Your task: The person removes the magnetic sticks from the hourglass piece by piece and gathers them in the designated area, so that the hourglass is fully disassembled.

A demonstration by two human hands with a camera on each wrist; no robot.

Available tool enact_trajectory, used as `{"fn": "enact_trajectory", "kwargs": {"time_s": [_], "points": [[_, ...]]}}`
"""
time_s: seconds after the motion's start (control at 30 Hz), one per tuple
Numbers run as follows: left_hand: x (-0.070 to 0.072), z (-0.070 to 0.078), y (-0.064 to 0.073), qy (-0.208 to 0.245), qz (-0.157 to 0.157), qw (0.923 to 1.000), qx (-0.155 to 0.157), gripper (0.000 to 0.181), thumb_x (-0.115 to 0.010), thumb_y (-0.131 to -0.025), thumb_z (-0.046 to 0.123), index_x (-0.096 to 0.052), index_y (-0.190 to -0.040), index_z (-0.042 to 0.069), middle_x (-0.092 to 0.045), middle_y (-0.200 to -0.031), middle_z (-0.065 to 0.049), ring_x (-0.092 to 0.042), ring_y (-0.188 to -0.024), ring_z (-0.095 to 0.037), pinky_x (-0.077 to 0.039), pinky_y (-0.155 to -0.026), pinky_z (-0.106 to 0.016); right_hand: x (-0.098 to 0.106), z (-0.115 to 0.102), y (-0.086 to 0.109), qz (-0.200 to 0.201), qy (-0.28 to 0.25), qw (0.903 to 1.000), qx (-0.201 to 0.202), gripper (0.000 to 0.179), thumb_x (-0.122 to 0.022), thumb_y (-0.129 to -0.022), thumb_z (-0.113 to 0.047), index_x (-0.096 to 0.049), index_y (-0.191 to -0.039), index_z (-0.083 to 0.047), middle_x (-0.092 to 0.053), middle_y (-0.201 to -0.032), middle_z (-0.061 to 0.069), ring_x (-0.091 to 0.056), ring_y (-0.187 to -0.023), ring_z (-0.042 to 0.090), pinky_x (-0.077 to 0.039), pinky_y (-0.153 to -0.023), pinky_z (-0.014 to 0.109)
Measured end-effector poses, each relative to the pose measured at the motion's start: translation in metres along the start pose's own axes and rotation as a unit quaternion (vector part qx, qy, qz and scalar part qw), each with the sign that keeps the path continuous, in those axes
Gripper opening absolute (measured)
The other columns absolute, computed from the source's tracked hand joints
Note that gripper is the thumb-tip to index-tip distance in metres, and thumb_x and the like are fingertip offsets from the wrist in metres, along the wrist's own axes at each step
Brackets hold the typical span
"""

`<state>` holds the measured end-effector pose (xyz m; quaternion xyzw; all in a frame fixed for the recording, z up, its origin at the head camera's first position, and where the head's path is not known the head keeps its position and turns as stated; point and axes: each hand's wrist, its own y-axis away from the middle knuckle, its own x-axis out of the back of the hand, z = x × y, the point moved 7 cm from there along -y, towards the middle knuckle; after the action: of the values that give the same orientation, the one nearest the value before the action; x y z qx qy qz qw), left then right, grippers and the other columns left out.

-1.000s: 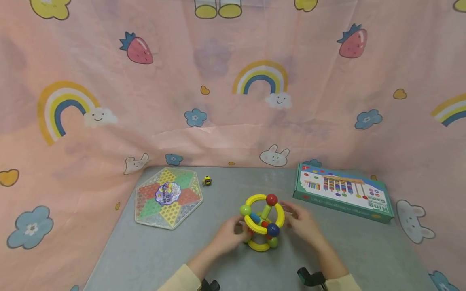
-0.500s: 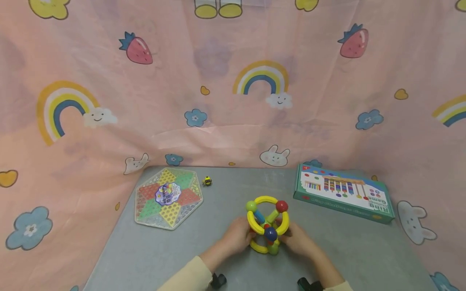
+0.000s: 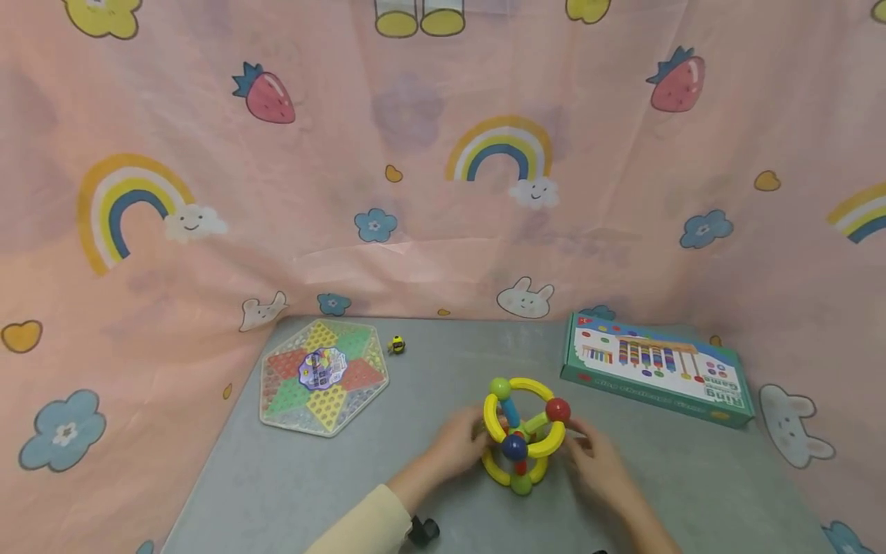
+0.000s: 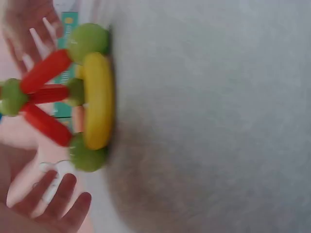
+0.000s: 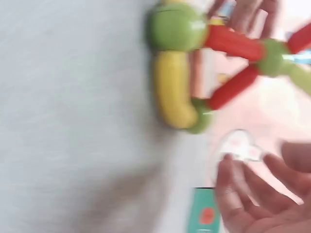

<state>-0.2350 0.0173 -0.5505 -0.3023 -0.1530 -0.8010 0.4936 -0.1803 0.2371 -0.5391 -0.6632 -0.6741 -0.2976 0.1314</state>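
Note:
A ball-and-rod toy (image 3: 514,448) with two yellow rings, joined by green, red and blue balls and coloured rods, stands upright on the grey table. My left hand (image 3: 457,445) is at its left side, with fingertips partly hidden behind the upper ring. In the left wrist view the fingers of that hand (image 4: 48,204) are spread, with a gap to the green balls (image 4: 88,153) of the lower ring. On the right side, my right hand (image 3: 601,462) is close to the toy. Its loosely bent fingers (image 5: 257,194) hold nothing in the right wrist view.
A hexagonal Chinese checkers board (image 3: 324,377) lies at the left of the table (image 3: 443,354). Beside it is a tiny yellow-and-black bee figure (image 3: 397,345). A green boxed ring game (image 3: 657,369) lies at the back right. A pink printed curtain (image 3: 415,254) hangs behind.
The toy has turned clockwise as seen from above and shifted slightly right. Both hands closed in on it half a second ago; now the right hand is farther out and its fingers have loosened.

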Motion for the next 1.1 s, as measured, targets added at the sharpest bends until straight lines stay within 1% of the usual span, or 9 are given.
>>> {"fn": "enact_trajectory", "kwargs": {"time_s": [0.1,0.17,0.23,0.3,0.47,0.57,0.67,0.87,1.1], "points": [[0.022,0.000,0.004,0.121,0.062,0.9896,0.048,0.034,-0.058,-0.102,0.014,-0.060,-0.136,0.013,-0.065,-0.126,-0.008,-0.067,-0.103,-0.018,-0.057,-0.087,-0.032,0.023,-0.020,0.009,0.068,-0.073,0.9947,0.024,0.048,-0.044,-0.109,-0.032,-0.043,-0.149,-0.006,-0.050,-0.148,0.019,-0.059,-0.120,0.031,-0.058,-0.086,0.029],[0.036,0.007,0.007,0.226,0.085,0.9692,0.050,0.035,-0.054,-0.104,0.018,-0.057,-0.138,0.011,-0.062,-0.126,-0.012,-0.068,-0.099,-0.022,-0.059,-0.084,-0.034,0.032,-0.034,0.015,0.084,-0.112,0.9893,0.039,0.053,-0.044,-0.107,-0.042,-0.043,-0.150,-0.011,-0.048,-0.149,0.016,-0.058,-0.121,0.030,-0.058,-0.083,0.024],[0.045,0.016,0.011,0.306,0.084,0.9473,0.044,0.037,-0.055,-0.105,0.023,-0.054,-0.140,0.013,-0.059,-0.128,-0.016,-0.069,-0.097,-0.026,-0.060,-0.083,-0.038,0.036,-0.045,0.020,0.077,-0.127,0.9877,0.048,0.059,-0.048,-0.104,-0.049,-0.042,-0.151,-0.013,-0.046,-0.152,0.015,-0.057,-0.125,0.031,-0.059,-0.081,0.025],[0.047,0.026,0.015,0.346,0.056,0.9360,0.033,0.044,-0.058,-0.103,0.025,-0.049,-0.145,0.017,-0.056,-0.129,-0.017,-0.069,-0.099,-0.027,-0.060,-0.084,-0.039,0.035,-0.052,0.022,0.054,-0.131,0.9889,0.043,0.065,-0.052,-0.101,-0.052,-0.039,-0.153,-0.014,-0.043,-0.155,0.015,-0.056,-0.129,0.033,-0.059,-0.082,0.027],[0.035,0.043,0.022,0.306,-0.027,0.9515,-0.004,0.058,-0.065,-0.098,0.026,-0.040,-0.150,0.031,-0.055,-0.129,-0.017,-0.066,-0.106,-0.017,-0.056,-0.088,-0.029,0.028,-0.055,0.022,0.005,-0.151,0.9885,0.016,0.069,-0.056,-0.100,-0.050,-0.034,-0.155,-0.014,-0.038,-0.159,0.016,-0.054,-0.134,0.035,-0.059,-0.087,0.033],[0.028,0.046,0.021,0.303,-0.046,0.9516,-0.021,0.060,-0.068,-0.097,0.022,-0.042,-0.150,0.033,-0.057,-0.129,-0.019,-0.063,-0.108,-0.012,-0.054,-0.090,-0.026,0.025,-0.054,0.022,-0.004,-0.156,0.9877,0.005,0.071,-0.057,-0.100,-0.050,-0.035,-0.156,-0.013,-0.038,-0.159,0.016,-0.055,-0.133,0.034,-0.058,-0.089,0.034],[0.027,0.048,0.020,0.329,-0.050,0.9421,-0.038,0.061,-0.067,-0.095,0.012,-0.043,-0.150,0.024,-0.057,-0.129,-0.023,-0.063,-0.110,-0.017,-0.054,-0.092,-0.026,0.022,-0.053,0.022,-0.007,-0.152,0.9884,-0.002,0.073,-0.060,-0.097,-0.053,-0.037,-0.155,-0.013,-0.043,-0.156,0.016,-0.059,-0.129,0.032,-0.058,-0.089,0.033],[0.027,0.051,0.021,0.412,-0.074,0.9077,-0.028,0.060,-0.065,-0.095,0.001,-0.040,-0.149,0.008,-0.052,-0.135,-0.029,-0.057,-0.127,-0.042,-0.053,-0.098,-0.028,0.018,-0.053,0.022,-0.011,-0.147,0.9890,-0.007,0.071,-0.063,-0.097,-0.048,-0.040,-0.154,-0.011,-0.052,-0.147,0.021,-0.062,-0.126,0.031,-0.058,-0.089,0.034],[0.027,0.051,0.020,0.456,-0.074,0.8870,0.008,0.058,-0.065,-0.092,-0.006,-0.042,-0.145,0.001,-0.051,-0.138,-0.026,-0.057,-0.128,-0.038,-0.052,-0.099,-0.029,0.018,-0.054,0.020,-0.002,-0.140,0.9901,-0.001,0.067,-0.063,-0.100,-0.041,-0.039,-0.155,-0.010,-0.052,-0.148,0.021,-0.060,-0.128,0.032,-0.057,-0.091,0.033]]}}
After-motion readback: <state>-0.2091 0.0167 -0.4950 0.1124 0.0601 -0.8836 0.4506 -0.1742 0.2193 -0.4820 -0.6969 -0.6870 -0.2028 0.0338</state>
